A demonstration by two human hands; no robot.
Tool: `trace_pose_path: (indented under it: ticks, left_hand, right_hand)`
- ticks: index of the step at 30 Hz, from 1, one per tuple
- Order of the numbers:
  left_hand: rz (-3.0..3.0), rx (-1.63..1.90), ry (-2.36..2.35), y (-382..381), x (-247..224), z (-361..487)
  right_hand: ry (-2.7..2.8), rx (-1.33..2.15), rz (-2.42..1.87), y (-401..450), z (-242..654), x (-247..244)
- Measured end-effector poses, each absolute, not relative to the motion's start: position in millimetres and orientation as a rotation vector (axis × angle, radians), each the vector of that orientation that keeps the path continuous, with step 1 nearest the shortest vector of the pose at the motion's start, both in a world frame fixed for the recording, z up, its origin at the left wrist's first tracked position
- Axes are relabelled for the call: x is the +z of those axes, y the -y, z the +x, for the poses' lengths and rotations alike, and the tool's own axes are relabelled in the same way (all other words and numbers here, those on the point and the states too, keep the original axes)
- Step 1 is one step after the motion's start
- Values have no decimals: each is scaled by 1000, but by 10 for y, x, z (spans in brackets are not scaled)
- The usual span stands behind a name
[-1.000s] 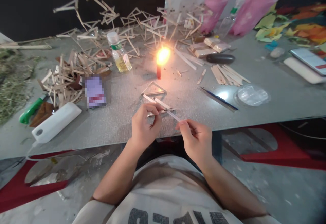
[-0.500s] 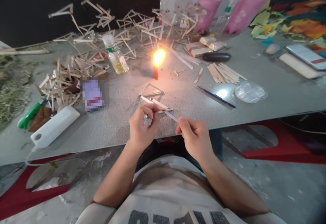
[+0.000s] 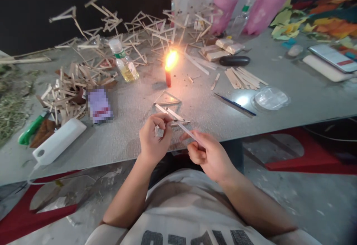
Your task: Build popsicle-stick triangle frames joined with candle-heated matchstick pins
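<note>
My right hand (image 3: 210,154) is closed around a pale, translucent glue stick (image 3: 187,130), whose tip points up and left. That tip meets or nearly meets a joint of the wooden stick frame (image 3: 170,111), just beside my left fingertips. With thumb and forefinger, my left hand (image 3: 156,135) pinches the frame's near end; the exact grip is partly hidden by the fingers. The frame is made of thin flat sticks joined in angles and lies on the table (image 3: 122,126). Beyond it a short red candle (image 3: 168,79) burns upright with a bright flame.
Left of the candle stand a bottle of yellowish liquid (image 3: 128,70), a heap of wooden sticks (image 3: 69,89) and a white power strip (image 3: 60,141). To the right lie loose sticks (image 3: 242,77), a dark blue pen (image 3: 235,105) and a clear round container (image 3: 270,98). Joined stick frames (image 3: 153,27) spread behind.
My right hand has shifted its hold along the glue stick, with more of the stick now lying over the fingers. My left hand stays pinching the frame. The view has shifted slightly.
</note>
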State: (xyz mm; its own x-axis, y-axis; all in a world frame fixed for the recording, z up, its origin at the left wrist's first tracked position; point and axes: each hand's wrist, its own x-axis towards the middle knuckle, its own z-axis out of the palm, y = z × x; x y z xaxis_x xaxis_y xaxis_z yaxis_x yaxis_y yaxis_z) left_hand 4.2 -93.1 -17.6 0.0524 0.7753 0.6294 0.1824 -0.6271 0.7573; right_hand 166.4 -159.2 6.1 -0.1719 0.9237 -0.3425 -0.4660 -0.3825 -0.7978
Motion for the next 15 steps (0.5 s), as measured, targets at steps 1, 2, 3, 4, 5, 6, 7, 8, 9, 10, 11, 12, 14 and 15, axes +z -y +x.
trace_pose_path:
  ticks: [1,2,3,4,5,6,7,8,9,10,11,12,14,15]
  left_hand:
    - [1854,1608,-953,929,-175,43]
    - [1855,1605,-948,928,-176,45]
    - [1852,1606,-944,927,-176,48]
    - [1850,1610,-941,927,-177,50]
    - [1851,1615,-938,927,-178,52]
    - [1851,1621,-937,928,-178,54]
    - [1850,1626,-936,929,-178,55]
    - [1849,1630,-936,931,-178,56]
    - [1847,1632,-937,932,-177,58]
    - [1843,1632,-939,932,-176,59]
    - [1837,1634,-943,932,-176,61]
    - [1832,1635,-947,932,-175,64]
    - [1827,1636,-950,930,-176,70]
    - [1826,1637,-950,929,-176,73]
  right_hand:
    - [683,1655,-1048,1612,1642,65]
    - [728,1545,-1083,1633,1620,66]
    - [792,1424,-1130,1651,1602,62]
    - [869,1304,-1180,1667,1587,57]
    - [952,1196,-1226,1678,1576,50]
    - [1030,1100,-1264,1685,1570,44]
    - [1097,1022,-1293,1687,1567,39]
    - [1148,961,-1312,1686,1568,38]
    - [1183,917,-1323,1681,1571,38]
    - [1208,886,-1332,1676,1576,41]
    - [1226,858,-1339,1669,1583,46]
    - [1245,833,-1346,1663,1589,51]
    - [1281,789,-1366,1653,1602,58]
    - [1294,773,-1377,1650,1607,59]
